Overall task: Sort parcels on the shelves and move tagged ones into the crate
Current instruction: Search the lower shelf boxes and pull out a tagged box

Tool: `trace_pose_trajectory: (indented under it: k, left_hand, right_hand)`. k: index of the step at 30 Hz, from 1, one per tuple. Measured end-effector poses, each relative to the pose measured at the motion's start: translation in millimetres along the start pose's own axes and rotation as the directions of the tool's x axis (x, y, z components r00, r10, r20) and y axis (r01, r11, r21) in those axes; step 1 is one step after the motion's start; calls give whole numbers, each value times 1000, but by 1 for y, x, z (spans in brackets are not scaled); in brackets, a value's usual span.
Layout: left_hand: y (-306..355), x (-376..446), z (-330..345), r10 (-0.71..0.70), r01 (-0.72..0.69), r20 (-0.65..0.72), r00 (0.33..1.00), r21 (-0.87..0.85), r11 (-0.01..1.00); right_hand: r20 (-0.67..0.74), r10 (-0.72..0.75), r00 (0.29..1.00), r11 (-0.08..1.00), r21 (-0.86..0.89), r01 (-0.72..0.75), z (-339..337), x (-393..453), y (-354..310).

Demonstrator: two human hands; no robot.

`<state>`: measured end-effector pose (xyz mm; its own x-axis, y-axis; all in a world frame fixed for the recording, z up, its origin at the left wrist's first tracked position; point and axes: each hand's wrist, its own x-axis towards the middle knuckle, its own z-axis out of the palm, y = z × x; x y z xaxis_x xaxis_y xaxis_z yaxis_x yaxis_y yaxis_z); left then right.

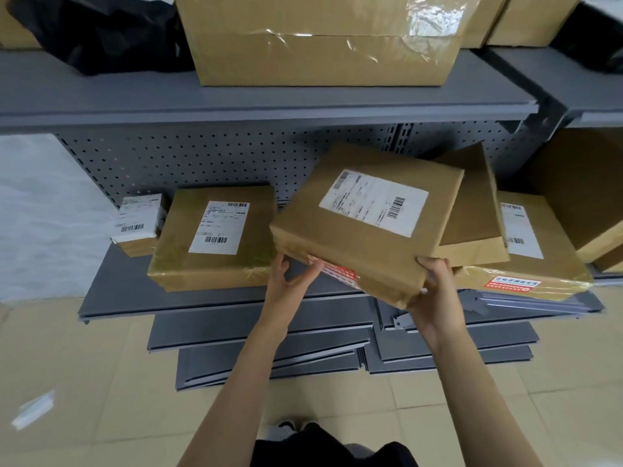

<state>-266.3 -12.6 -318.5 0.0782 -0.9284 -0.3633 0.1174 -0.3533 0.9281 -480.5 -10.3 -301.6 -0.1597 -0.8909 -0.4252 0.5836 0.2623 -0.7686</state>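
The lower shelf [128, 291] is carrying a taped parcel [215, 237] near its left end. The labelled parcel [367, 220] is being held tilted above the shelf's front edge. The left hand [286, 281] is supporting its underside with the grip spread, while the right hand [435, 291] is clasping its near right corner.

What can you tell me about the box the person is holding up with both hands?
The held box is a flat brown cardboard parcel wrapped in shiny clear tape. A white shipping label with barcodes sits on its top, and a red-and-white sticker shows on its front edge. It is tilted, raised above the lower shelf, in front of other parcels. The left hand touches its near-left edge from below, and the right hand grips its near-right corner.
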Motion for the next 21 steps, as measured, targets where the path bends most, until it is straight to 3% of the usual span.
trace_pose_trajectory:
  k: [3,6,11,13,15,18,21]
  left_hand:
    - [6,0,2,-16,27,126,992,-88,996]
    - [10,4,-2,-16,44,199,980,-136,990]
    - [6,7,-21,-43,60,114,993,-150,987]
    - [9,12,-34,-57,63,37,998,-198,978]
    - [12,17,-48,-58,49,-31,998,-226,973]
    - [14,20,-72,-37,10,-103,994,-246,969]
    - [13,24,-101,-2,-43,-135,991,-326,944]
  right_hand:
    - [100,58,993,997,47,-63,22,-7,17]
    - [212,100,972,995,-47,-92,40,-12,37]
    - [234,238,942,937,-311,-160,53,-11,59]
    - [210,290,934,917,-342,-208,55,-8,64]
    - [141,283,949,936,-257,-241,58,-3,65]
    - [-32,194,981,980,-39,-195,54,9,57]
    - [-114,143,983,990,0,-144,45,18,52]
